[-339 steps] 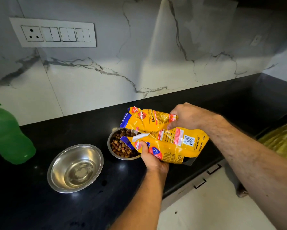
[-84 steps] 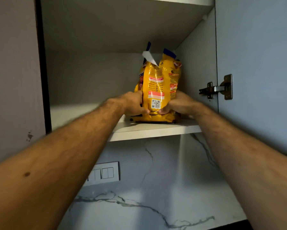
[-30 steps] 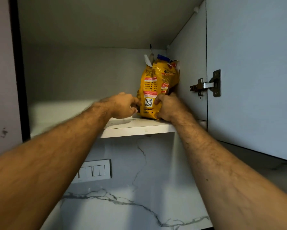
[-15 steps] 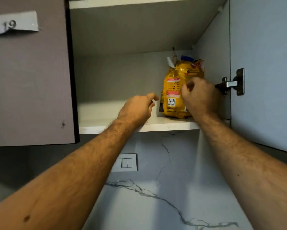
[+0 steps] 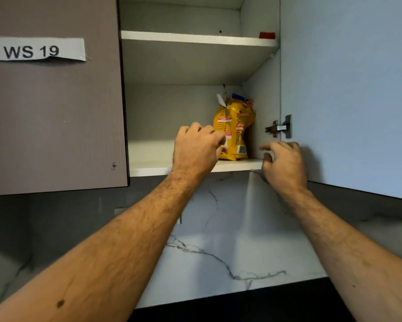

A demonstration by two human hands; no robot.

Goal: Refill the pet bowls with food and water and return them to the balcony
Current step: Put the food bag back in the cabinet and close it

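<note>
Both hands have released the food bag [image 5: 236, 129] and drawn back from it. Left hand [image 5: 196, 148]: fingers loosely curled, empty, just before the bag. Right hand [image 5: 285, 162]: fingers relaxed, slightly spread, empty. Beyond the fingertips, the bag stands upright on the lower shelf [image 5: 153, 167], against the right cabinet wall.

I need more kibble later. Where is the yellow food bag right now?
The yellow food bag stands upright on the lower shelf of the open cupboard, in its right back corner, against the side wall.
</note>
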